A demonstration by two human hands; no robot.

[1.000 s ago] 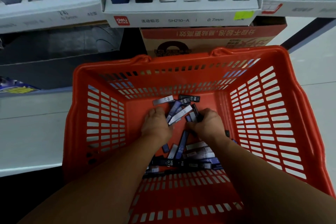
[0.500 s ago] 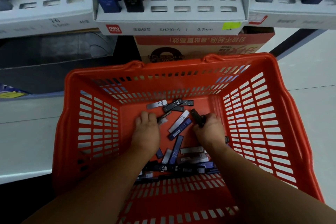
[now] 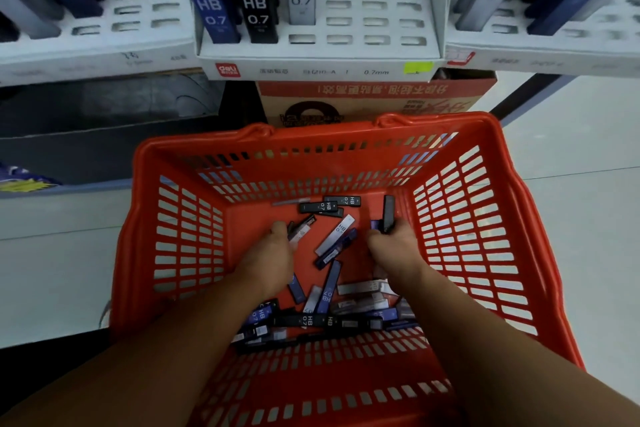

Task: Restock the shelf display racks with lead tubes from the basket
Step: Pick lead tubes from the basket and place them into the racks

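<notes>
Plainly, both hands were down in the red basket (image 3: 346,130) when I looked. The right hand (image 3: 394,248) was curled round a black tube (image 3: 388,213), which stood nearly upright out of the fist, close to the basket's right wall; a bit of blue showed at that fist beside it, but I could not tell what it was. The left hand (image 3: 273,253) was curled as well, its fingers closed on a dark tube (image 3: 302,228) with a pale patch that stuck out toward the far right; whether it held more than one I could not tell. Between the two hands a white tube (image 3: 335,234) lay slantwise on the basket floor, touching a blue tube (image 3: 336,252) just beneath it; two black tubes (image 3: 320,207) lay flat by the far wall, overlapping. Nearer to me a heap of tubes (image 3: 325,320), black, blue and white, was gathered along the near wall, partly hidden by the forearms. Above the basket I saw the white display rack (image 3: 318,50), marked 0.7mm; three standing tubes (image 3: 257,12), blue, black and pale, each printed HB 0.7, stood in its left slots. A cardboard box (image 3: 374,94) sat under the rack, behind the basket; more racks flanked it on either side, their tubes blurred.
</notes>
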